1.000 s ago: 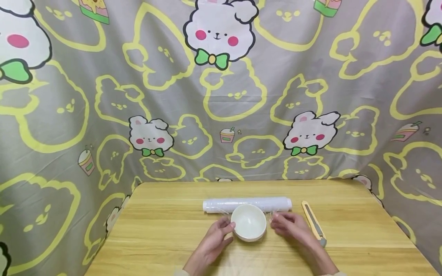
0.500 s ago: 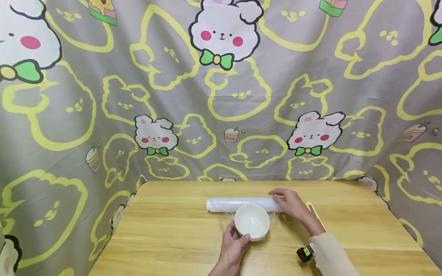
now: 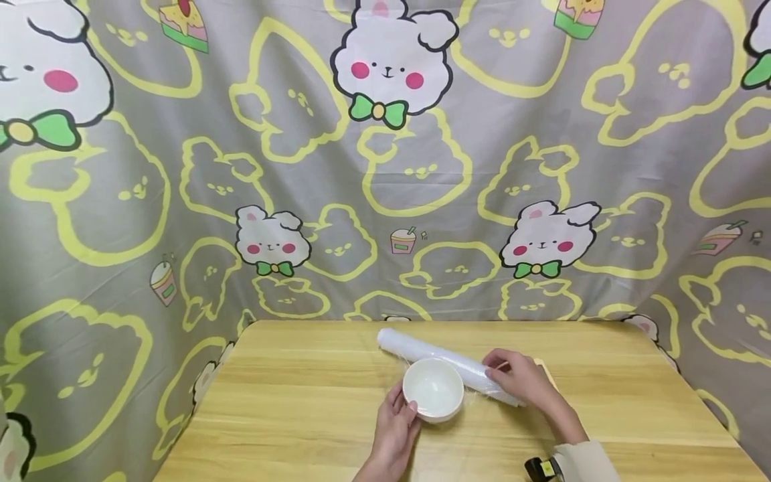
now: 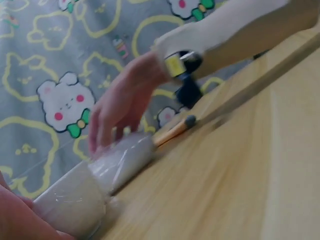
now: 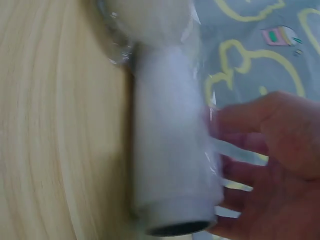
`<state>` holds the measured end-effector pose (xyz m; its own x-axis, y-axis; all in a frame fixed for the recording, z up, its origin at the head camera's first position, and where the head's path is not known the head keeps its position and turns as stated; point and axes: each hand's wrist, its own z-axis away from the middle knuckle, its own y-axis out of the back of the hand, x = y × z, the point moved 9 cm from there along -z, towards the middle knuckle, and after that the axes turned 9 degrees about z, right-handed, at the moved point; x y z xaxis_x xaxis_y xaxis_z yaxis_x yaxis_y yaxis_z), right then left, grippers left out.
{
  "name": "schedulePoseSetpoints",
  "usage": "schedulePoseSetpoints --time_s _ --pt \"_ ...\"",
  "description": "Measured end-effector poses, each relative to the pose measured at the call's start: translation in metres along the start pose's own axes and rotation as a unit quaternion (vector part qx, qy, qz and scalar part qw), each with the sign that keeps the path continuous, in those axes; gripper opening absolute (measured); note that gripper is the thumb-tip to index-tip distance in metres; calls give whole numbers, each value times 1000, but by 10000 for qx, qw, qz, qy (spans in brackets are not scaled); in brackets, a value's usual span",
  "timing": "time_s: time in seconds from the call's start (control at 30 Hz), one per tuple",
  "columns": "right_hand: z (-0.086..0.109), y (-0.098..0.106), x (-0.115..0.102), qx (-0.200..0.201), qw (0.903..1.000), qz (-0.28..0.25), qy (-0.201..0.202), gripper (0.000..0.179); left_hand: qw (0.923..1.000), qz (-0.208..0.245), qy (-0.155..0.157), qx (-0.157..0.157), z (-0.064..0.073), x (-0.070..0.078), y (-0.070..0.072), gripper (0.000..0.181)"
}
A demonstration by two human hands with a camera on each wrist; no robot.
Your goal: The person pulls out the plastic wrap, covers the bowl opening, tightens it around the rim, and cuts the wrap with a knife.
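A white bowl stands on the table, its mouth facing up, with clear film clinging to its outside in the left wrist view. My left hand grips the bowl's left side, thumb near the rim. Just behind the bowl lies a white roll of cling film, set slantwise. Fingers of my right hand touch the far side of the roll near its right end; in the right wrist view the roll's hollow end shows, with no finger on the near side.
A yellow utility knife lies to the right, mostly hidden behind my right arm. The wooden table ends at a patterned cloth curtain. A black wrist device sits at the right cuff.
My right hand has moved from beside the bowl to the roll. The roll has turned, its right end swinging nearer to me. My left hand keeps its hold on the bowl.
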<state>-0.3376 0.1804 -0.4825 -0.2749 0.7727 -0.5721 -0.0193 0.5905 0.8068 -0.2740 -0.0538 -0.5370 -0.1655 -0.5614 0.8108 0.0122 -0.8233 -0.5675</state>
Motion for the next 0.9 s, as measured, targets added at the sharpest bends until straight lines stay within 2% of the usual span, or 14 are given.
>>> schedulePoseSetpoints --time_s 0.13,0.27,0.37,0.5,0.8,0.9 --pt "17 -11 -2 -799 9932 -766 356 32 9997 37 -173 149 -10 8 11 56" --pt "34 -32 -10 -1736 9718 -1509 516 62 9991 57 -298 308 -21 15 20 49" --pt "46 -46 -13 -2213 9547 -1970 273 73 9993 -23 -240 292 -30 17 22 47" --pt "54 -53 -19 -2323 9443 -2330 -106 76 9997 -49 -180 156 -44 19 20 46" --pt "60 -55 -32 -2221 9394 -2539 -613 64 9997 -166 -169 11 -68 23 14 45" --pt "58 -52 -24 -2186 9364 -2631 -777 72 9994 -289 -125 -116 -71 20 10 45"
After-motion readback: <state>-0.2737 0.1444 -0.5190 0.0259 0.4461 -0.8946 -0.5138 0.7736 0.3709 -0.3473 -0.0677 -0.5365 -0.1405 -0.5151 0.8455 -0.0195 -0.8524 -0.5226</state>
